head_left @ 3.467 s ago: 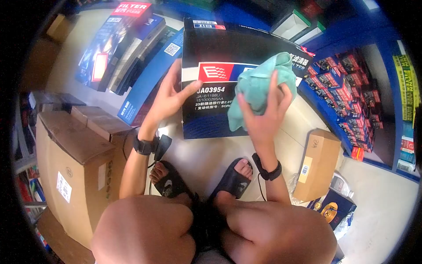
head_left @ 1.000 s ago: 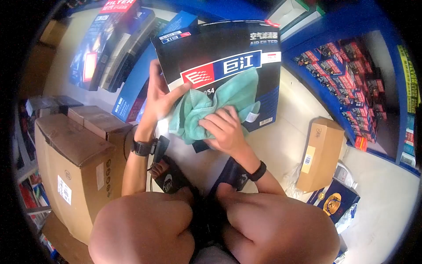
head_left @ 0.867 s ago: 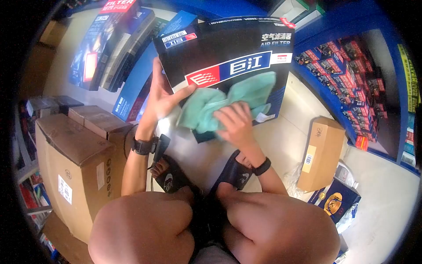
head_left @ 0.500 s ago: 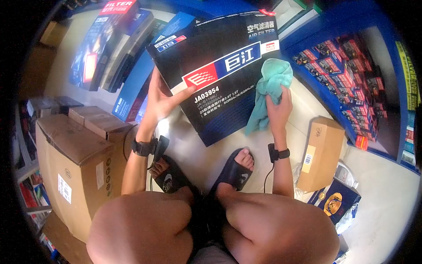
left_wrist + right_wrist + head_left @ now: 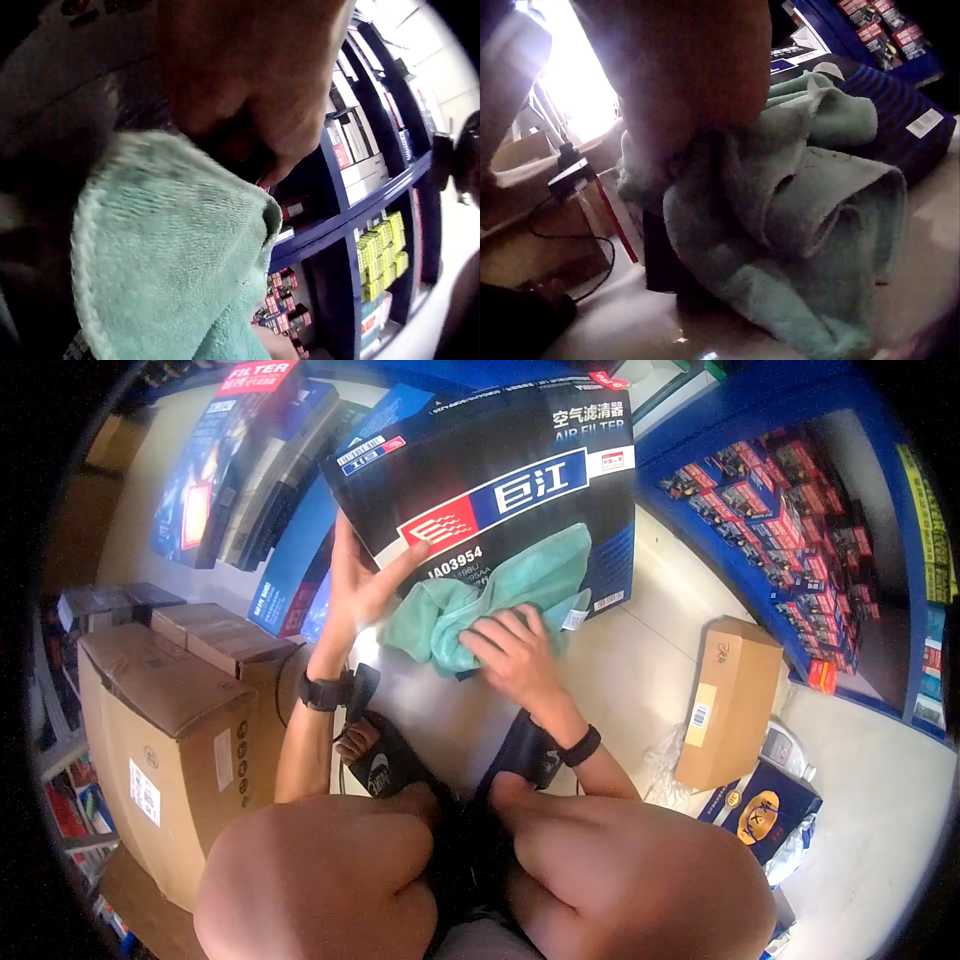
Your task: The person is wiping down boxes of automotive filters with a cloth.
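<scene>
I'm seeing the left hand pinching the air filter box by its edge, tilting it up for access, while the right hand, fingers curled, is pressing the green cloth (bunched) against its lower front.

Both arms are out in front, nothing fancy: the left forearm runs nearly straight up with the wrist cocked back. The left hand grips the side edge of the tilted black cardboard air-filter box, thumb stretched across the front and fingers out of sight behind. The right arm angles up and inward from the elbow, and the right hand sits palm down, fingers curled over a bunched mint-green terry cloth and pressing it on the box's face.
</scene>
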`<state>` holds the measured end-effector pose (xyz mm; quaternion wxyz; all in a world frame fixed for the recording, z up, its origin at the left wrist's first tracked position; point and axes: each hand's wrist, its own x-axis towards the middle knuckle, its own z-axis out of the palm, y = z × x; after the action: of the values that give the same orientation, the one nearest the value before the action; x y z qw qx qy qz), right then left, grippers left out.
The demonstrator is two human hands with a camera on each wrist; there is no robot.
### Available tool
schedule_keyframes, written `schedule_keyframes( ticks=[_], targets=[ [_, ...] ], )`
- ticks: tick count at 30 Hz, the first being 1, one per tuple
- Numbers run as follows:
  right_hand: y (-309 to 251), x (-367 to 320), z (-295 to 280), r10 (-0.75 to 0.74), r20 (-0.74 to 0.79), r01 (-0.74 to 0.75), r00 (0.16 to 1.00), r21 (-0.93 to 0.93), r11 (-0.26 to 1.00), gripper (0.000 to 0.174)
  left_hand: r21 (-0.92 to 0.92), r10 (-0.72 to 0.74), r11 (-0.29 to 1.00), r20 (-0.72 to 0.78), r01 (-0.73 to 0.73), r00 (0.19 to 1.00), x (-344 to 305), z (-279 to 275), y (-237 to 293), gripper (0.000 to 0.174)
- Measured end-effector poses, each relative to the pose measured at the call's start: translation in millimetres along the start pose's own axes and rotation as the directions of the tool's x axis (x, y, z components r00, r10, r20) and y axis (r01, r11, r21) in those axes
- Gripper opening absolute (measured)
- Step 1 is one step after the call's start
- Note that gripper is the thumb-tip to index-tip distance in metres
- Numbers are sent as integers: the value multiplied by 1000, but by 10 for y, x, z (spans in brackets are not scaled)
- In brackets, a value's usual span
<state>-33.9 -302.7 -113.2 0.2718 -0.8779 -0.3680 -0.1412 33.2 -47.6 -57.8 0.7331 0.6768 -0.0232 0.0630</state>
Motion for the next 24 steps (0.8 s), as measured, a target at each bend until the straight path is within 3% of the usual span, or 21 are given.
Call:
schedule_keyframes(
  ticks=[2,6,8,11,14,18,20,21,23,24],
  targets=[
    [174,-65,-49,-4,-18,4,1000,-40,999,40,-5,-13,1000,2,13,1000,-1,4,7,88],
    [825,-375,-187,268,-191,-288,944,-87,954,47,41,-25,999,37,23,999,44,-21,67,86],
    [1223,-446,-316,570,-205,-583,796,-5,812,49,40,-25,999,41,23,999,65,-18,70,86],
    [1449,-268,-488,540,-318,-593,779,-98,799,51,65,-1,998,33,-1,999,70,-6,39,87],
    [1658,-114,-500,559,-366,-619,744,-64,782,52,39,-4,999,17,4,1000,76,7,29,88],
    [1442,59,-487,582,-372,-641,723,-50,766,53,90,14,996,2,-14,1000,57,10,-22,82],
    [1193,142,-381,506,-192,-514,841,11,858,56,148,59,987,-15,-56,998,58,-4,-25,76],
    [1199,149,-335,546,-182,-538,818,95,838,58,79,38,996,2,-38,999,51,40,2,83],
    [644,370,-162,215,-196,-203,957,76,976,57,-1,-36,999,20,36,999,36,21,24,100],
    [620,352,-121,276,-174,-265,945,86,961,56,-1,-37,999,20,37,999,55,10,0,100]
  ],
)
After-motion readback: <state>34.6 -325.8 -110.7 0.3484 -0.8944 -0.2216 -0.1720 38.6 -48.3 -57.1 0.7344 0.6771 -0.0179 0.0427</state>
